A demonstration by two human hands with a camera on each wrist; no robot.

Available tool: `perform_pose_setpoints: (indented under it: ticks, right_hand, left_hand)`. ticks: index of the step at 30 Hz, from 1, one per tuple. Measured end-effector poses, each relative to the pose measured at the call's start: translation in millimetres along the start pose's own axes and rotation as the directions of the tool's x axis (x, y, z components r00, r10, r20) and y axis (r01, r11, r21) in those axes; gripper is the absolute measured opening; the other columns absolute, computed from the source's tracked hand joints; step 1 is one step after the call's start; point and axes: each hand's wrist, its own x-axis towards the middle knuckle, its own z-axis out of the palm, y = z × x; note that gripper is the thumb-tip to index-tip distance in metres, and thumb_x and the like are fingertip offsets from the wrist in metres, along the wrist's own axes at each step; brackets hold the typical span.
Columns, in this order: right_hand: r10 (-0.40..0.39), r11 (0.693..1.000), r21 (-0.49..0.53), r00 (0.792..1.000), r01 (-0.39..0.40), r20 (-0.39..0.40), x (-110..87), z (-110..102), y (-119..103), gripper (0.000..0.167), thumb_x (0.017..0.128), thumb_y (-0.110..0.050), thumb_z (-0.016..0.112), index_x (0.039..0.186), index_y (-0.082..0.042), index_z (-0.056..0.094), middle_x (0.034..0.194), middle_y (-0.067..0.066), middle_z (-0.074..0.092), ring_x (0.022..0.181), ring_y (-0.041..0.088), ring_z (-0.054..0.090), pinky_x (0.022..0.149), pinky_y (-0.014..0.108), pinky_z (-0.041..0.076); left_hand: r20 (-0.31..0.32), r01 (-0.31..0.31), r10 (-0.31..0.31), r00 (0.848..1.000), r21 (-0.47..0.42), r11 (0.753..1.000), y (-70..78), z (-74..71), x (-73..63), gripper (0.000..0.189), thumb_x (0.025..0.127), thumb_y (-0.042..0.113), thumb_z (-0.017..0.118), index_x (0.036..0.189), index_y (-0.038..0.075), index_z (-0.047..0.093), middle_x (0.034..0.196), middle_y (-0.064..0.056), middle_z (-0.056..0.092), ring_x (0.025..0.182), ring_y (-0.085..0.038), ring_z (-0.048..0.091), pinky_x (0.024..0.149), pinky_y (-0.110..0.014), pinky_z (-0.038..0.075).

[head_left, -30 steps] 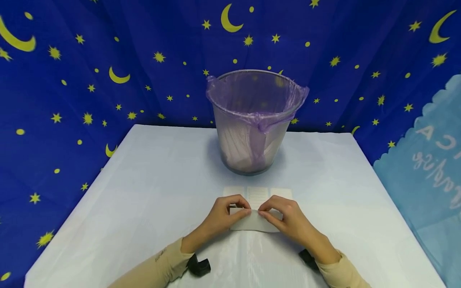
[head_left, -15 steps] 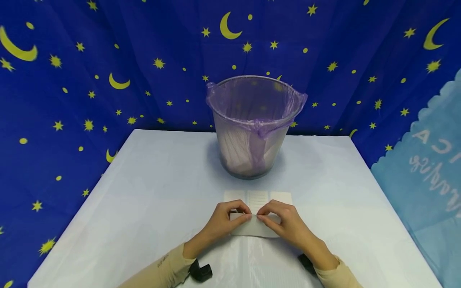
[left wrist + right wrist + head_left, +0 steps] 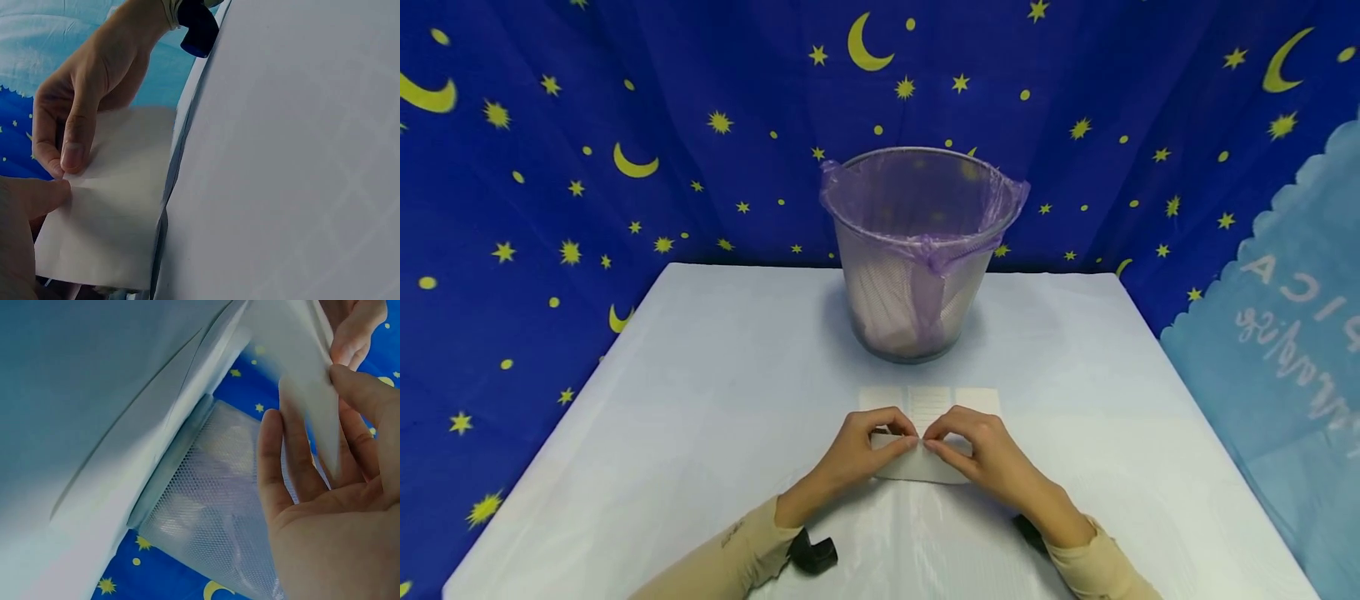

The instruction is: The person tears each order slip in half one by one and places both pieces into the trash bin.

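Note:
A plain pale sheet of paper (image 3: 917, 472) stands tilted up from the table, its top edge between both hands. My left hand (image 3: 859, 446) pinches that edge with thumb and index finger. Close beside it, my right hand (image 3: 988, 450) pinches the same edge; the fingertips of both hands nearly meet at the middle. In the left wrist view the paper (image 3: 119, 219) shows a faint crease by the fingertips. From the right wrist, the right hand's other fingers (image 3: 300, 456) show behind the paper. Just beyond it lies a flat white paper piece (image 3: 977, 402) with faint lines, partly hidden by the hands.
A mesh wastebasket (image 3: 880, 283) lined with a purple bag (image 3: 928, 292) stands behind the papers on the white-covered table (image 3: 737, 375). Blue star-and-moon cloth (image 3: 760, 100) hangs at the back and left. A light blue cloth (image 3: 1262, 358) hangs at the right.
My right hand has slid slightly left along the paper's edge, narrowing the gap to the left hand's fingertips. The head view has tilted and shifted slightly; the wastebasket stays put.

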Motion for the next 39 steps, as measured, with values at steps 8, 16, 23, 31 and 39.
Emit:
perform_pose_setpoints:
  ticks: [8,16,23,31,39]
  right_hand:
    - [0.023,1.0,-0.016,1.0,-0.023,-0.002,4.2,-1.1,-0.7,0.009,0.094,-0.01,0.08,0.1,-0.016,0.078,0.097,-0.008,0.075,0.091,0.008,0.072,0.077,0.038,0.062]
    - [0.007,1.0,-0.022,0.999,-0.008,-0.038,8.2,-0.4,-1.2,0.005,0.097,-0.015,0.078,0.101,-0.018,0.078,0.095,-0.009,0.075,0.088,0.008,0.072,0.079,0.04,0.062]
    - [0.036,0.999,-0.01,0.996,-0.037,-0.078,20.9,-6.7,-7.3,0.003,0.096,-0.016,0.078,0.099,-0.015,0.079,0.096,-0.007,0.076,0.09,0.012,0.074,0.075,0.043,0.062]
    - [0.066,0.997,-0.032,0.992,-0.07,-0.111,36.7,-16.0,-13.6,0.012,0.09,-0.006,0.083,0.097,-0.014,0.079,0.094,-0.006,0.077,0.091,0.014,0.075,0.077,0.039,0.061]
    - [0.05,0.997,-0.05,0.991,-0.057,-0.127,46.7,-27.9,-17.5,0.013,0.089,-0.004,0.083,0.097,-0.014,0.08,0.094,-0.004,0.077,0.09,0.014,0.074,0.075,0.035,0.062]
  left_hand:
    - [-0.016,-0.002,0.003,1.0,0.024,1.0,3.7,-1.7,2.4,0.004,0.099,0.018,0.075,0.099,0.021,0.078,0.098,0.005,0.078,0.095,-0.01,0.07,0.078,-0.033,0.058]
    - [-0.019,-0.047,0.049,0.999,0.082,0.996,10.1,-4.2,7.7,0.003,0.1,0.022,0.075,0.099,0.021,0.078,0.097,0.009,0.078,0.097,-0.008,0.071,0.082,-0.032,0.053]
    - [-0.043,-0.019,0.024,0.999,0.1,0.995,22.3,-14.0,18.1,0.004,0.098,0.02,0.077,0.097,0.023,0.08,0.095,0.008,0.078,0.094,-0.008,0.071,0.081,-0.035,0.055]
    - [-0.028,-0.018,0.021,0.999,0.114,0.993,37.1,-28.0,33.1,0.007,0.097,0.022,0.078,0.096,0.016,0.081,0.093,0.006,0.078,0.09,-0.009,0.072,0.082,-0.036,0.061]
    - [-0.008,-0.017,0.018,1.0,0.155,0.988,49.9,-35.0,45.3,0.007,0.098,0.021,0.078,0.096,0.016,0.081,0.093,0.005,0.079,0.09,-0.008,0.071,0.087,-0.038,0.06]
